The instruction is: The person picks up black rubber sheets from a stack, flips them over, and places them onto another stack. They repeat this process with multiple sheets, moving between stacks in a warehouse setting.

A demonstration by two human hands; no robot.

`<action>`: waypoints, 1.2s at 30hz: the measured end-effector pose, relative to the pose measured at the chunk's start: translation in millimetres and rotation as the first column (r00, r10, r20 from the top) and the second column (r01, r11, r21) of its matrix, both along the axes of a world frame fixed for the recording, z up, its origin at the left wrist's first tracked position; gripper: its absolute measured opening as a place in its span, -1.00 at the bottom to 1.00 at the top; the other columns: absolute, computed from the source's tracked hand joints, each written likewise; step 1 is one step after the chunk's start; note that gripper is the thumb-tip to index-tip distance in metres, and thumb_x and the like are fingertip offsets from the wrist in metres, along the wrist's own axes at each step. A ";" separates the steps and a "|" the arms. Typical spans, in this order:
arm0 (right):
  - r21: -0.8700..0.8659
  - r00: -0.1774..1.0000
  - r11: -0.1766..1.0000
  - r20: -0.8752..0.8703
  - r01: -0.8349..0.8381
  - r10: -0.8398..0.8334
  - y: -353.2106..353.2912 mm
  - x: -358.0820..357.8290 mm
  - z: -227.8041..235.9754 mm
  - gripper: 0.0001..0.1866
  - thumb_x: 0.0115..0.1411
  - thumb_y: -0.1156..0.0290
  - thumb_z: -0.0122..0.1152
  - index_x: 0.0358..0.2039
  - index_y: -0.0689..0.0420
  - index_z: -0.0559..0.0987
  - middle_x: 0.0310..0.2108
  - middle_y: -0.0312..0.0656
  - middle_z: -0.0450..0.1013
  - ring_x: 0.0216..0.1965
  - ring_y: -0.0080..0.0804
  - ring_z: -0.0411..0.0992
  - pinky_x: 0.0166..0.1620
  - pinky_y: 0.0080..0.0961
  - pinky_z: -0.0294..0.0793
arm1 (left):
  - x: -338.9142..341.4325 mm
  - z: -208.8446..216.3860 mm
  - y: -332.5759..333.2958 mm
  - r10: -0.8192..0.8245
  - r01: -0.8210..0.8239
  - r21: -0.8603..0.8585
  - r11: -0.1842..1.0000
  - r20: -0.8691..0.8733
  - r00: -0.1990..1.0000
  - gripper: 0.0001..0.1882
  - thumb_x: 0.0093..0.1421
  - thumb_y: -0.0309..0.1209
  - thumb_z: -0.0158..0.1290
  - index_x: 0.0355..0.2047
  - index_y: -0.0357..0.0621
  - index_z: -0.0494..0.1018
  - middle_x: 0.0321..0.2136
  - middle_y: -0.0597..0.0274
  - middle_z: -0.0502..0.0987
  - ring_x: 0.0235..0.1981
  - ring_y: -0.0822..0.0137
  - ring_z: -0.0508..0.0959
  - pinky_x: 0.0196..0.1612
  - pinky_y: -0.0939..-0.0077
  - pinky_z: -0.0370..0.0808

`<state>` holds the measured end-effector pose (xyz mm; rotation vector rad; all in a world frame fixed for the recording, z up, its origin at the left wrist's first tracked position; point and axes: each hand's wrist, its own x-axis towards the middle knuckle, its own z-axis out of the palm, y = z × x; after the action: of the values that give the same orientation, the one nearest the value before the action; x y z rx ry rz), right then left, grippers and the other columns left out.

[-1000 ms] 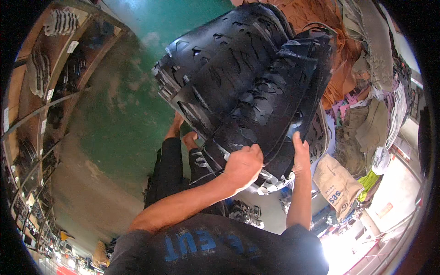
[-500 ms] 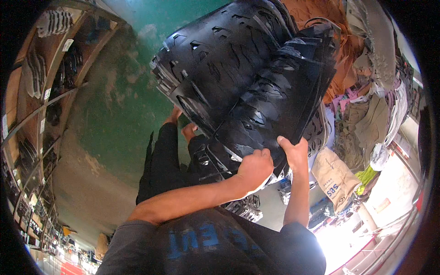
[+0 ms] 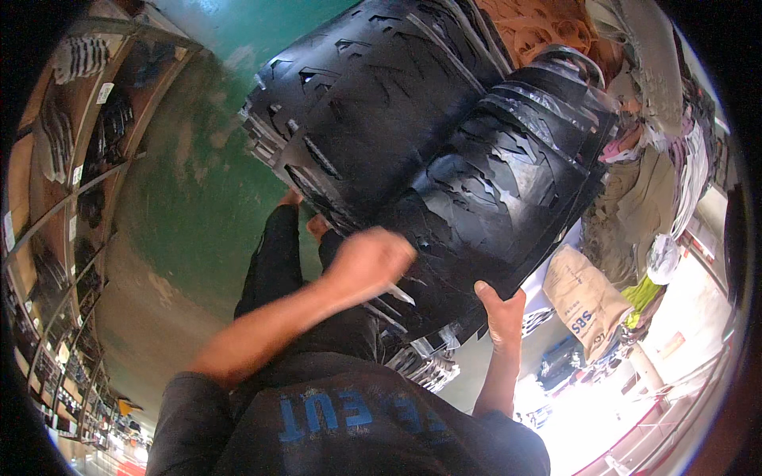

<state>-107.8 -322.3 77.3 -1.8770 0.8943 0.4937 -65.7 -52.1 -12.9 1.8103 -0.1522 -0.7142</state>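
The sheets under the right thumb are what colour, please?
Black sheets, best seen in the head view.

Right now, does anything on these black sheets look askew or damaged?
A thin pale sliver sticks out at the near edge of the black, holed sheets, beside the left hand, breaking that edge's line. I can't tell whether it's torn.

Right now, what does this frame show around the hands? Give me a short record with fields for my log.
Left hand: blurred, at the near edge of the black cut-out sheets; grip unclear
Right hand: thumb on top of the sheets' near right corner, other fingers hidden
Sheets: layered, curved, in two humps with a crease between
Beyond sheets: orange-brown material
Right side: tan sack with dark blue print; yellow-green cloth beside it
Left side: shelving holding stacked pieces
Floor: green, with paler patches
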 end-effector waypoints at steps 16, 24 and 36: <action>0.137 0.998 0.990 -0.037 -0.045 0.050 -2.6 29.1 -58.0 -0.51 0.18 0.26 0.49 0.01 0.30 0.59 -0.10 -0.22 0.58 -0.11 -0.46 0.50 0.02 -0.43 0.50 | -2.2 -16.4 -27.2 -0.049 0.070 0.186 0.980 -0.118 0.992 0.35 -0.10 0.15 0.44 0.45 -0.39 -0.06 0.42 -0.54 -0.14 0.48 -0.39 -0.13 0.45 -0.10 0.01; 0.192 0.999 0.980 0.027 -0.044 0.039 14.7 42.7 -67.5 -0.53 0.15 0.32 0.48 0.01 0.28 0.59 -0.12 -0.20 0.59 -0.16 -0.45 0.54 -0.01 -0.44 0.53 | 27.6 -33.0 13.6 0.170 -0.151 0.230 0.961 -0.068 0.983 0.32 -0.09 0.17 0.43 0.37 -0.56 0.04 0.40 -0.51 -0.01 0.47 -0.28 -0.02 0.48 0.05 0.01; 0.204 0.979 0.958 -0.085 0.200 -0.186 31.5 48.3 -59.7 -0.54 0.12 0.43 0.45 0.03 0.27 0.57 -0.10 -0.18 0.58 -0.15 -0.42 0.54 -0.01 -0.44 0.54 | 94.8 -162.5 158.8 0.274 -0.403 0.535 0.743 0.307 0.912 -0.34 0.18 -0.38 0.22 0.27 -0.30 0.31 0.26 -0.40 0.29 0.27 -0.27 0.31 0.30 0.02 0.31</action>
<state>-59.5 -290.8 17.7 -1.5701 1.0156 0.5108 29.0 106.7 -175.4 2.4290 0.3012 -0.3095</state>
